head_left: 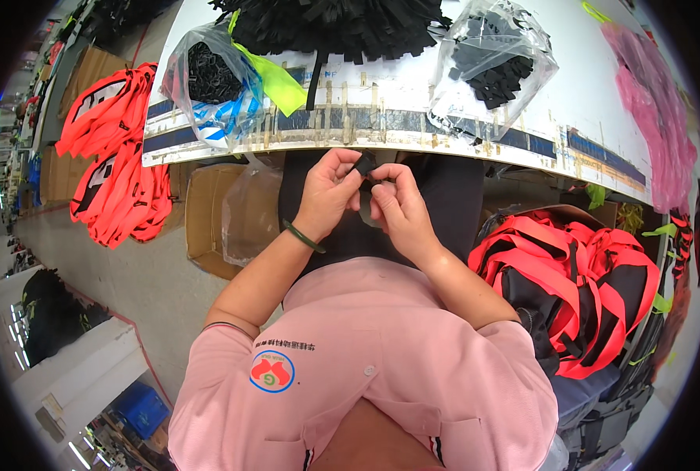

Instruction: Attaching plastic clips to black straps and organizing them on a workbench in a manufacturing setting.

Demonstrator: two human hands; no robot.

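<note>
Just off the near edge of the table, my two hands are close together over my lap. My left hand (330, 191) pinches a short black strap piece (363, 164) between thumb and fingers. My right hand (402, 208) is closed beside it, its fingertips at the strap's lower part, where a dark bit shows between the fingers; its exact shape is too small to make out. Beyond my hands, a large heap of black strap pieces (342, 27) lies on the white table (397, 94), one longer strip hanging toward me.
On the table stand a clear bag of small black parts (213, 74) at left and a clear bag of black pieces (493, 71) at right. Red-orange strapped goods (574, 290) fill a box at my right; more red-orange bundles (118, 165) are at left near a cardboard box (209, 212).
</note>
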